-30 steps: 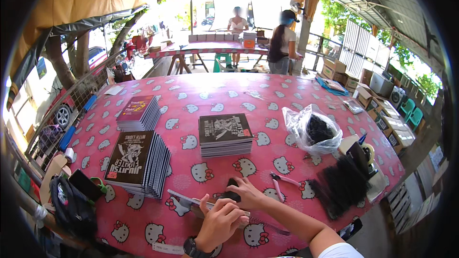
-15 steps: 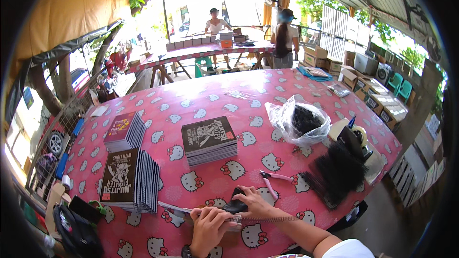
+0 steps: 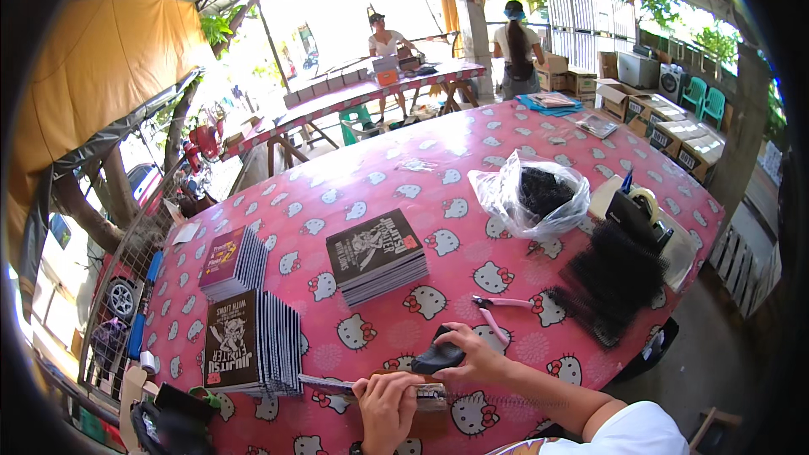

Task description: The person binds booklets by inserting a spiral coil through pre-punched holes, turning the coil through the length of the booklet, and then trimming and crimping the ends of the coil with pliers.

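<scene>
Working up close here, with the square stack of black-covered spiral-bound books as my landmark. Nearer the wearer than that stack, the bare left hand lies over a thin, pale-edged booklet, fingers together and bent; its underside is hidden, so I can't tell if it's actually pinching. The booklet sits front and slightly right of the landmark. Bare right hand is just beside it, further right, with fingers and thumb clamped around a smooth, rounded black tool. A thin dark wire coil runs rightward from the booklet's end, kinda blurry under the forearm. Right of the landmark there's pink-handled metal pliers, then a heap of loose black coils, plus a clear plastic bag with more black stuff inside. Left of it: a fanned stack of black-covered books and a shorter purple-covered stack. Way beyond the landmark, two people are by another pink-covered table.
</scene>
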`<state>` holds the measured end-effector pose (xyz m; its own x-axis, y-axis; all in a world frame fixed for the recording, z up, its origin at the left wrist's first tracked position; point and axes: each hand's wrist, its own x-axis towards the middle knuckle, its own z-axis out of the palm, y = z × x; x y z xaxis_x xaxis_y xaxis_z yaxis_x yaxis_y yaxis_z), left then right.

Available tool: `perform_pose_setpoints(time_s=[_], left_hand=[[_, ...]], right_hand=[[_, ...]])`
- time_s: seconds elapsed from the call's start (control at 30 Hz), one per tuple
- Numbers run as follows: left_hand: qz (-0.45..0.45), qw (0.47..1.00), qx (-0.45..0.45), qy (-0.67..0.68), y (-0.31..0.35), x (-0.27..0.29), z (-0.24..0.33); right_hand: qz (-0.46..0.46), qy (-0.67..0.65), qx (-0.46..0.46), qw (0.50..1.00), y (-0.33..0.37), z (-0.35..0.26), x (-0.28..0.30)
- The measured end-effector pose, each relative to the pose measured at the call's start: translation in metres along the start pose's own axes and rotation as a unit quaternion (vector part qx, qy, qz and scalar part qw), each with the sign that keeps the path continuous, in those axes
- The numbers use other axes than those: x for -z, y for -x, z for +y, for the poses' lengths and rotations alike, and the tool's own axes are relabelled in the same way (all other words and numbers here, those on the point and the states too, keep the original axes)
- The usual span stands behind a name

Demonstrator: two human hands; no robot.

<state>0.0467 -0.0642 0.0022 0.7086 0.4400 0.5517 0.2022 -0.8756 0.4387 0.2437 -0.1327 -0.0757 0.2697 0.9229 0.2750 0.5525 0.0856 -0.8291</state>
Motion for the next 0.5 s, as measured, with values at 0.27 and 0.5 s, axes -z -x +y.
perform_pose_setpoints(time_s=[0.27, 0.5], left_hand=[[-0.057, 0.998, -0.024, 0.019, -0.006, 0.016, 0.003], [-0.045, 0.998, -0.034, -0.002, -0.001, 0.009, -0.009]], right_hand=[[-0.056, -0.349, -0.05, 0.934, 0.01, -0.024, 0.012], [-0.126, -0.419, -0.069, 0.897, 0.02, -0.014, 0.02]])
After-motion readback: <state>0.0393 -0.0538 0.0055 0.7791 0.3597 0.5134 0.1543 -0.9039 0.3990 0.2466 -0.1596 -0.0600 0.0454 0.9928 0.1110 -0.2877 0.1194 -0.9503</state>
